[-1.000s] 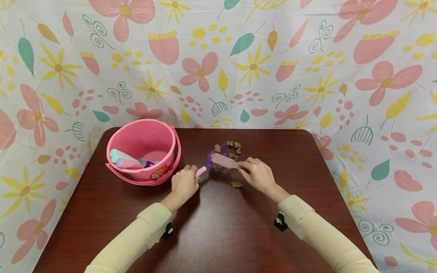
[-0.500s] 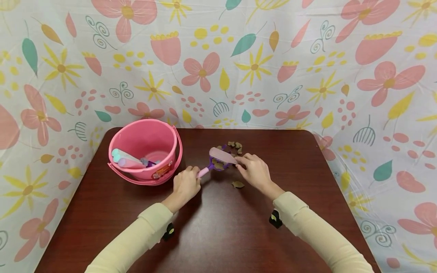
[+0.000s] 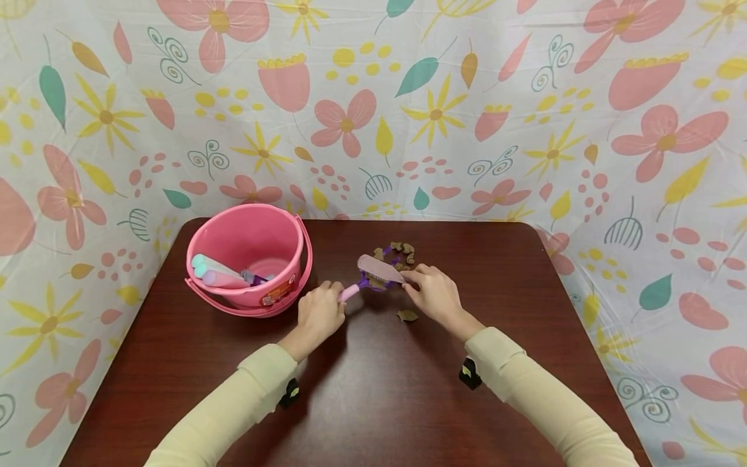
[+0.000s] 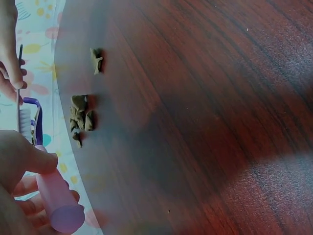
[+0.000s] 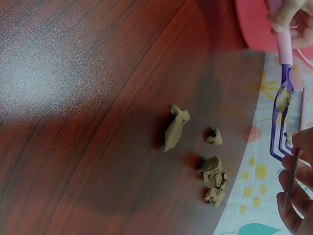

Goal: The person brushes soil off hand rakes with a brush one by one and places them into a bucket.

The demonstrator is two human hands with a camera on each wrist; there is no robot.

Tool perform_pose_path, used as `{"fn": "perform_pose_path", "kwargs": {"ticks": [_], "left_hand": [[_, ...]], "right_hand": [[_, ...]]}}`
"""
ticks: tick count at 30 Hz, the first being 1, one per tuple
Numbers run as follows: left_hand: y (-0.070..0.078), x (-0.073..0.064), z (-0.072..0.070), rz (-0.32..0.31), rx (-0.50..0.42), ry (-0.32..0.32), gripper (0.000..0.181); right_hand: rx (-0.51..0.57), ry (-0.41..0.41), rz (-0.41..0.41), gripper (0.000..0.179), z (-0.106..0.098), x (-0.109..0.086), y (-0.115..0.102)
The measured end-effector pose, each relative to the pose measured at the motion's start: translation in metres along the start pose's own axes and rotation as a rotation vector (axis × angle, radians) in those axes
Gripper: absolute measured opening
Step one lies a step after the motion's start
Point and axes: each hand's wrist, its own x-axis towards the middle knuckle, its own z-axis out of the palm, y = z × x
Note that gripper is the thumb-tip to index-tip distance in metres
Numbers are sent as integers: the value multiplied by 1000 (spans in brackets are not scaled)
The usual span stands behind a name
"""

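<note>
My left hand (image 3: 321, 312) grips the pink handle (image 4: 56, 196) of a small hand fork with purple prongs (image 5: 275, 127), held above the table. A brown clay-like lump (image 5: 282, 99) sits at the base of the prongs. In my right hand (image 3: 434, 295) is a pale pink brush (image 3: 379, 267), pinched at its narrow end. Its white bristles (image 4: 24, 122) face the fork, against or very close to it. Several brown crumbs (image 3: 403, 248) lie on the table beyond the fork. One larger lump (image 3: 407, 315) rests nearer me, apart from the others.
A pink bucket (image 3: 201, 243) stands at the back left, close to my left hand. Inside it are tools with pink and mint handles (image 3: 222, 279). The dark wooden table (image 3: 373, 402) ends at a flowered cloth (image 3: 432, 168) behind.
The brush has shifted slightly up and left over the fork, with my right hand moving along. The brown lump on the fork shows more below the brush. My left hand keeps its grip.
</note>
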Motion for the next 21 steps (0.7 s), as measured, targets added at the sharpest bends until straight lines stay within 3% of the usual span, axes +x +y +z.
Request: {"fn": "perform_pose_path", "kwargs": {"ticks": [7, 21], "left_hand": [[-1, 3, -1, -16, 2, -10, 19], [-6, 6, -2, -26, 8, -10, 20]], "right_hand": [[11, 29, -28, 23, -3, -2, 0], [3, -18, -32, 22, -8, -7, 6]]}}
